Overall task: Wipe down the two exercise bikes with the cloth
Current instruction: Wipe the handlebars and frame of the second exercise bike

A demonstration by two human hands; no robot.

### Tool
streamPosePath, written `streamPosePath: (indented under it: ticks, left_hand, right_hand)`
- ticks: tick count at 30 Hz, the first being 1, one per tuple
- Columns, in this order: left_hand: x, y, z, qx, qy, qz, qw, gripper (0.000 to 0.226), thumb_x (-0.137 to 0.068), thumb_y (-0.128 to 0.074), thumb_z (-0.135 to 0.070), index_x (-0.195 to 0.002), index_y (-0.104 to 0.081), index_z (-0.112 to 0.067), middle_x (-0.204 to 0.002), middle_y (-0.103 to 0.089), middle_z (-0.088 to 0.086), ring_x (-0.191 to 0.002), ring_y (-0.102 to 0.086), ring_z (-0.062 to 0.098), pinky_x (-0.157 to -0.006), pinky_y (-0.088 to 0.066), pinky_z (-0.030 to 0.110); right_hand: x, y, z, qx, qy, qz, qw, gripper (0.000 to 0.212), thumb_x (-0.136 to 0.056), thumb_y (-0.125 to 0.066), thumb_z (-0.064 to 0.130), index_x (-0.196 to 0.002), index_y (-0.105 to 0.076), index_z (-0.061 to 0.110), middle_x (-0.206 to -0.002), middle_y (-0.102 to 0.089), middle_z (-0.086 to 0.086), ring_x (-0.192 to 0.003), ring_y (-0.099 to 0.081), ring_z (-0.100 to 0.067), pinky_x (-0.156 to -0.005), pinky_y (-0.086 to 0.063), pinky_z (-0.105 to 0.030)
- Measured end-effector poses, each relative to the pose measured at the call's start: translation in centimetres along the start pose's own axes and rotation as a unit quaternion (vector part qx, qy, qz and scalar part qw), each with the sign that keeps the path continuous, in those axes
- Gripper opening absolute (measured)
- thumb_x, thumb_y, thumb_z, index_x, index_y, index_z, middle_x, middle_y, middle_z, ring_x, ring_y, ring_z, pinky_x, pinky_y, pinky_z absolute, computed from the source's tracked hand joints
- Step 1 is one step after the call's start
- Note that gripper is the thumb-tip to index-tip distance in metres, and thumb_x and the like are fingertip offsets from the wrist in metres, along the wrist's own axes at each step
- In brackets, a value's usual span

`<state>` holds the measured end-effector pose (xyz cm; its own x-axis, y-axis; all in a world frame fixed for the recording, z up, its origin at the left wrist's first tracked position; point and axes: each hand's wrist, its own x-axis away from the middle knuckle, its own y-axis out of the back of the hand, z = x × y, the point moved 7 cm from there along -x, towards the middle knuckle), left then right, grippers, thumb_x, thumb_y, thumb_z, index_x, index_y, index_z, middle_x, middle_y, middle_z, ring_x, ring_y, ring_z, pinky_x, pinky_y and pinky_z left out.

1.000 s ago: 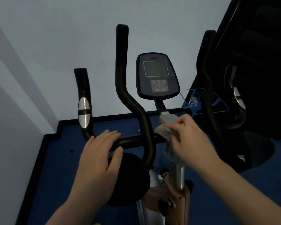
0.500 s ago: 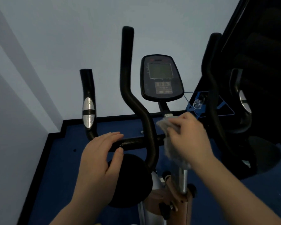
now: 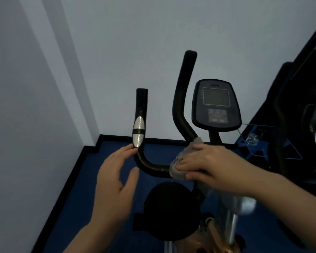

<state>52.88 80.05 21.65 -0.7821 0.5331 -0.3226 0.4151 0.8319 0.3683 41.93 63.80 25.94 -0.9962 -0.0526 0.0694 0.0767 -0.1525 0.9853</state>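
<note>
exercise bike (image 3: 173, 207) stands in a corner on blue floor (image 3: 91, 179), console (image 3: 216, 104) facing the camera. right hand (image 3: 211, 168) presses a grey cloth (image 3: 181, 166) onto the handlebar crossbar (image 3: 153, 167), just below and left of the console; fingers together, clamped on the cloth, part of the cloth hanging down past the wrist. left hand (image 3: 115, 181) is left of the console, fingers spread and loose, fingertips touching the lower end of the silver pulse sensor (image 3: 138, 132) on the short left grip, not wrapped round it. tall curved handle (image 3: 182, 99) rises between that grip and the console. second bike (image 3: 303, 114) is right of the console, dark and mostly cut off by the frame edge.
</note>
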Motion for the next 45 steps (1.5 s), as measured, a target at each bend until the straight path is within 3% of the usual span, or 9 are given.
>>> streamPosePath:
  ticks: [3,9,15,19,23,30,36,39,45]
  left_hand:
    - [0.2,-0.2,0.2,0.007,0.007,-0.019,1.000,0.041,-0.083,-0.052,-0.027,-0.122,-0.054,-0.042,-0.128,-0.048,-0.034,-0.126,-0.041,-0.006,-0.099,-0.031,0.017]
    - [-1.5,-0.9,0.5,0.010,-0.004,-0.020,1.000,0.041,-0.086,-0.051,-0.023,-0.127,-0.054,-0.029,-0.131,-0.053,-0.018,-0.127,-0.044,0.001,-0.105,-0.031,0.013]
    - [-3.2,-0.3,1.6,0.035,0.021,-0.029,0.999,0.038,-0.086,-0.049,-0.025,-0.122,-0.055,-0.034,-0.130,-0.055,-0.017,-0.126,-0.044,-0.001,-0.100,-0.030,0.004]
    - [-4.4,-1.4,1.8,0.075,0.026,-0.018,0.997,0.037,-0.087,-0.049,-0.024,-0.122,-0.055,-0.034,-0.126,-0.056,-0.019,-0.123,-0.047,0.000,-0.102,-0.035,0.014]
    - [-5.8,-1.8,2.2,0.085,0.007,0.024,0.996,0.037,-0.094,-0.049,-0.020,-0.130,-0.054,-0.027,-0.138,-0.050,-0.015,-0.130,-0.041,-0.001,-0.109,-0.032,0.025]
    - [-8.6,-0.9,3.2,0.112,-0.027,0.109,0.987,0.039,-0.095,-0.046,-0.015,-0.130,-0.053,-0.030,-0.129,-0.055,-0.023,-0.121,-0.048,-0.007,-0.099,-0.037,0.009]
    - [-11.5,0.3,4.0,0.116,-0.067,0.161,0.978,0.038,-0.091,-0.045,-0.029,-0.127,-0.058,-0.030,-0.121,-0.063,-0.021,-0.117,-0.054,-0.001,-0.098,-0.041,0.024]
    - [-13.2,0.8,4.1,0.128,-0.088,0.187,0.970,0.039,-0.090,-0.043,-0.038,-0.125,-0.059,-0.031,-0.114,-0.065,-0.022,-0.113,-0.057,0.001,-0.095,-0.043,0.025]
    - [-16.9,0.1,2.4,0.127,-0.175,0.225,0.950,0.040,-0.090,-0.040,-0.035,-0.127,-0.053,-0.028,-0.127,-0.053,-0.014,-0.123,-0.048,0.004,-0.098,-0.036,0.010]
  right_hand:
    - [-2.1,-0.6,0.7,-0.018,-0.031,-0.020,0.999,0.026,-0.087,-0.054,0.040,-0.109,-0.063,0.031,-0.109,-0.068,0.015,-0.102,-0.059,-0.005,-0.087,-0.047,-0.035]
    - [-4.0,-0.3,0.2,-0.072,-0.081,-0.011,0.994,0.042,-0.077,-0.070,0.042,-0.119,-0.060,0.040,-0.112,-0.068,0.014,-0.104,-0.058,-0.007,-0.088,-0.044,-0.024]
    - [-4.3,-0.5,0.2,-0.119,-0.163,-0.060,0.978,0.045,-0.062,-0.081,0.041,-0.105,-0.067,0.037,-0.102,-0.068,0.015,-0.096,-0.059,-0.004,-0.084,-0.045,-0.020]
    - [-6.3,-1.5,1.0,-0.251,-0.195,-0.090,0.944,0.050,-0.061,-0.083,0.042,-0.106,-0.066,0.031,-0.103,-0.067,0.009,-0.097,-0.060,-0.006,-0.089,-0.052,-0.032]
    - [-4.8,-2.0,0.4,-0.187,-0.239,-0.024,0.953,0.050,-0.068,-0.075,0.049,-0.114,-0.065,0.034,-0.101,-0.069,0.011,-0.092,-0.061,-0.004,-0.080,-0.049,-0.023]
    - [-7.9,-1.7,2.0,-0.200,-0.349,-0.114,0.908,0.031,-0.068,-0.071,0.053,-0.071,-0.069,0.022,-0.062,-0.066,0.004,-0.059,-0.060,-0.004,-0.055,-0.046,-0.026]
    - [-6.8,-1.8,3.9,-0.171,-0.445,-0.122,0.871,0.033,-0.074,-0.063,0.058,-0.074,-0.063,0.025,-0.064,-0.059,0.009,-0.063,-0.055,-0.004,-0.056,-0.042,-0.024]
    - [-8.5,-1.0,4.4,-0.168,-0.492,-0.191,0.833,0.033,-0.079,-0.058,0.056,-0.077,-0.062,0.024,-0.070,-0.061,0.007,-0.070,-0.058,-0.010,-0.063,-0.044,-0.028]
    - [-10.6,-0.5,5.5,-0.145,-0.548,-0.285,0.773,0.034,-0.092,-0.044,0.049,-0.123,-0.045,0.037,-0.106,-0.065,0.011,-0.096,-0.061,-0.012,-0.077,-0.045,-0.029]
